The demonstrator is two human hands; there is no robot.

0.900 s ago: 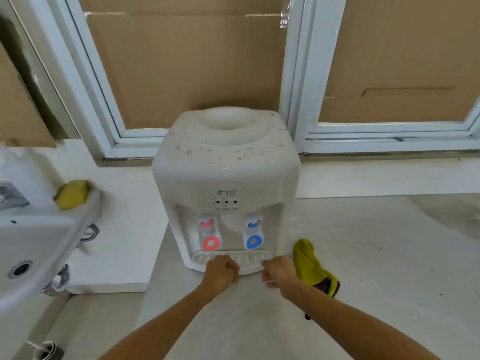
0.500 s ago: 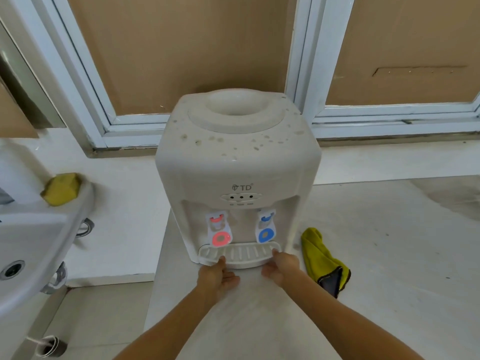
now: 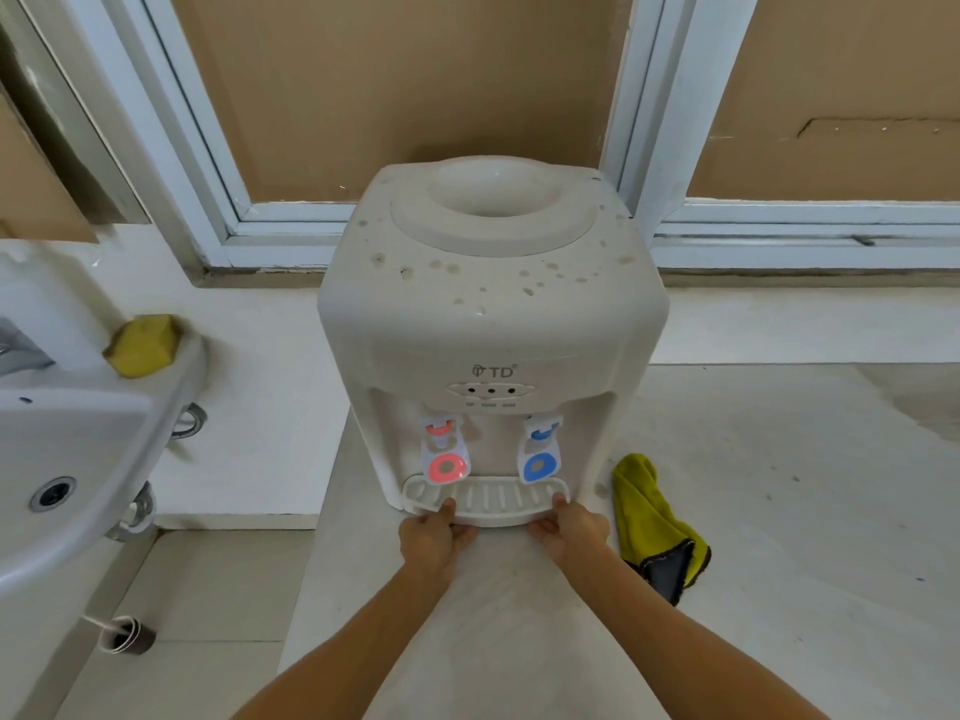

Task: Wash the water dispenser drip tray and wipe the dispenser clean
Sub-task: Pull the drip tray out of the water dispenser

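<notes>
1. The cream plastic water dispenser [image 3: 493, 324] stands upright on the pale stone bench [image 3: 779, 511], close to the bench's left edge and in front of the white window frame [image 3: 631, 148]. Its top carries many small dried spots.
2. Under the recess with the pink tap [image 3: 444, 454] and the blue tap [image 3: 540, 452] sits the white ribbed drip tray [image 3: 485, 498]. The tray is seated at the foot of the dispenser, and its front edge sticks out toward the person.
3. The left hand [image 3: 434, 537] holds the left front part of the tray: the thumb lies on the rim and the other fingers are curled under it.
4. The right hand [image 3: 574, 530] holds the right front corner in the same way, thumb on the rim.
5. A crumpled yellow cloth with a dark grey side [image 3: 654, 527] lies on the bench just beside the dispenser, on its right.
6. At the left is a white ceramic sink [image 3: 78, 449], and a yellow sponge [image 3: 143, 345] rests on its back corner.
7. Below the sink, a small dark roll [image 3: 124, 636] lies on the floor.
</notes>
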